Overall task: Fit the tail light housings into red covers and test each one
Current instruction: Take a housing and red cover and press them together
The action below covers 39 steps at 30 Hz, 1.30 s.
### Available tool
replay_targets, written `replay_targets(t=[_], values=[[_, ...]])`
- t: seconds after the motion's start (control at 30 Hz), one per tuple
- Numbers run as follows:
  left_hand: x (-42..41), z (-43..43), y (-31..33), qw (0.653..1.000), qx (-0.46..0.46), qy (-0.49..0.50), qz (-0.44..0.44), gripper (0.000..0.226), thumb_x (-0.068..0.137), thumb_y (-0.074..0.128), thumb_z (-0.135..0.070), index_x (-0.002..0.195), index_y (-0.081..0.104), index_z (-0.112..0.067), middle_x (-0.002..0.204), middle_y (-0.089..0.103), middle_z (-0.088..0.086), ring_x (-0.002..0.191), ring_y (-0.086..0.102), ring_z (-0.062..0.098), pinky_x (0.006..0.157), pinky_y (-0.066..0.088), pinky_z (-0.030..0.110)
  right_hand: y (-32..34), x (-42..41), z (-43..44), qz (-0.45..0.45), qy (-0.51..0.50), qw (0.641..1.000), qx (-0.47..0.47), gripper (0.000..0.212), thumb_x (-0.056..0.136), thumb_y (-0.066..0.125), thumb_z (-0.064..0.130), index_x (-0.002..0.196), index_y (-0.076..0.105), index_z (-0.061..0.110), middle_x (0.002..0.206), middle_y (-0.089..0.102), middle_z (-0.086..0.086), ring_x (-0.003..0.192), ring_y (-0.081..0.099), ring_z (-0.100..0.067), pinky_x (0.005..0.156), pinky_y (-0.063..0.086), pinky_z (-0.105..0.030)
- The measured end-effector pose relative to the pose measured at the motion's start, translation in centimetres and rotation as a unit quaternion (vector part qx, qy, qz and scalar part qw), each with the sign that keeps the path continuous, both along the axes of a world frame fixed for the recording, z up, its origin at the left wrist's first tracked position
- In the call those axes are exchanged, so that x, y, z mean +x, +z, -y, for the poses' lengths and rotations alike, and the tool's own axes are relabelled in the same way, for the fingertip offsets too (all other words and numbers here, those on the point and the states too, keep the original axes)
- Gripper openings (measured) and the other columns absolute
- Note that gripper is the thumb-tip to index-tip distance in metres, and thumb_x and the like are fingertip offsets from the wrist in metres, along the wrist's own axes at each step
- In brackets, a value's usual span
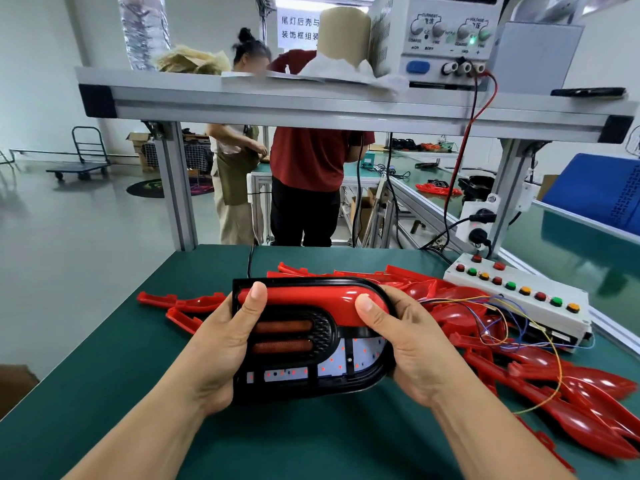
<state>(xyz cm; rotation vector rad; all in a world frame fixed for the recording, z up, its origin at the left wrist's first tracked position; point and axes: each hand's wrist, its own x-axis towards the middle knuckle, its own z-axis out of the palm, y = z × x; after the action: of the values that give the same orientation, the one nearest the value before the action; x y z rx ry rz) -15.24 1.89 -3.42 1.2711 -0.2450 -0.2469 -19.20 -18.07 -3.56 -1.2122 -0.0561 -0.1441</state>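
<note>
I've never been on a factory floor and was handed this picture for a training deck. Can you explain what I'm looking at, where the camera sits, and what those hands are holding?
The camera is worn on a worker's head and looks down at their bare hands. The left hand and right hand grip a black tail light housing from both sides, thumbs pressing on a red cover along its top. Small red lights glow inside it. It is held above a green work mat. More loose red covers lie piled on the right. Thin coloured wires run towards a white button box. A power supply sits on the shelf above.
</note>
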Motion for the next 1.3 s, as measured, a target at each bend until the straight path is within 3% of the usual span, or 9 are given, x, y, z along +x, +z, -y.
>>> replay_targets(t=[0.13,0.27,0.5,0.63,0.73,0.87,1.07,1.17,1.3], values=[[-0.1,-0.1,0.1,1.0,-0.003,-0.013,0.008,0.054,0.072,0.059,-0.057,0.103,0.072,-0.014,0.098,0.074,0.021,0.086,0.073,0.037,0.06,0.06,0.037,0.3,-0.1,0.5,-0.008,0.025,1.0,0.005,0.041,0.062,0.078,0.021,0.1,0.069,0.007,0.094,0.074,-0.013,0.077,0.071,-0.022,0.071,0.06,-0.034],[-0.1,-0.3,0.1,1.0,-0.004,-0.015,0.013,0.063,0.07,0.06,-0.055,0.113,0.065,-0.009,0.099,0.074,0.022,0.086,0.073,0.038,0.06,0.06,0.037,0.1,-0.1,0.5,-0.01,0.04,0.999,0.017,0.04,0.063,0.08,0.019,0.1,0.07,0.008,0.098,0.073,-0.016,0.083,0.071,-0.027,0.074,0.059,-0.036],[0.0,-0.3,-0.3,0.999,-0.008,0.017,0.031,0.035,0.066,0.069,-0.048,0.09,0.076,-0.024,0.101,0.074,0.017,0.089,0.073,0.034,0.063,0.06,0.036,-0.2,-0.1,0.2,0.023,0.034,0.999,0.017,0.034,0.064,0.079,0.019,0.096,0.071,0.01,0.095,0.073,-0.013,0.084,0.071,-0.024,0.072,0.057,-0.03],[0.2,-0.3,-0.3,0.999,-0.01,0.026,0.027,0.038,0.063,0.071,-0.05,0.088,0.077,-0.022,0.096,0.075,0.019,0.084,0.074,0.034,0.061,0.06,0.036,-0.5,-0.1,-0.3,0.065,-0.008,0.997,-0.043,0.042,0.073,0.077,0.023,0.108,0.062,0.004,0.099,0.073,-0.011,0.09,0.069,-0.021,0.077,0.055,-0.025],[0.3,-0.2,-0.2,0.999,-0.016,0.027,0.019,0.038,0.062,0.071,-0.05,0.086,0.078,-0.021,0.094,0.075,0.02,0.082,0.074,0.036,0.059,0.06,0.037,-0.5,-0.1,-0.4,0.077,-0.012,0.996,-0.043,0.039,0.071,0.076,0.027,0.103,0.064,0.007,0.094,0.073,-0.007,0.085,0.069,-0.016,0.076,0.054,-0.023],[0.3,0.1,-0.2,0.999,-0.018,0.032,0.008,0.04,0.063,0.071,-0.049,0.086,0.077,-0.016,0.093,0.074,0.022,0.08,0.074,0.036,0.057,0.06,0.036,-0.4,0.0,-0.5,0.067,-0.014,0.997,-0.039,0.036,0.067,0.078,0.033,0.096,0.07,0.014,0.097,0.074,-0.012,0.087,0.069,-0.023,0.08,0.057,-0.031],[0.3,-0.2,-0.3,1.0,0.005,0.013,0.006,0.04,0.074,0.061,-0.054,0.09,0.077,-0.021,0.096,0.075,0.019,0.083,0.074,0.035,0.06,0.06,0.034,0.0,0.0,0.2,-0.014,0.023,1.0,-0.007,0.046,0.072,0.072,0.025,0.112,0.065,0.003,0.108,0.071,-0.018,0.092,0.069,-0.027,0.085,0.057,-0.038],[0.5,-0.6,-0.3,1.0,0.004,0.001,-0.007,0.042,0.078,0.058,-0.053,0.093,0.077,-0.019,0.098,0.074,0.02,0.085,0.073,0.036,0.061,0.06,0.035,0.1,-0.2,0.7,-0.04,0.068,0.997,0.017,0.038,0.079,0.066,0.023,0.112,0.068,0.003,0.105,0.072,-0.016,0.089,0.069,-0.025,0.083,0.056,-0.038],[0.5,-0.8,-0.4,1.0,-0.018,-0.003,-0.021,0.049,0.07,0.067,-0.05,0.1,0.074,-0.012,0.1,0.072,0.026,0.086,0.072,0.042,0.063,0.06,0.041,-0.1,-0.2,0.5,-0.038,0.063,0.996,0.045,0.042,0.073,0.07,0.02,0.11,0.068,0.001,0.1,0.072,-0.016,0.086,0.069,-0.026,0.081,0.056,-0.037]])
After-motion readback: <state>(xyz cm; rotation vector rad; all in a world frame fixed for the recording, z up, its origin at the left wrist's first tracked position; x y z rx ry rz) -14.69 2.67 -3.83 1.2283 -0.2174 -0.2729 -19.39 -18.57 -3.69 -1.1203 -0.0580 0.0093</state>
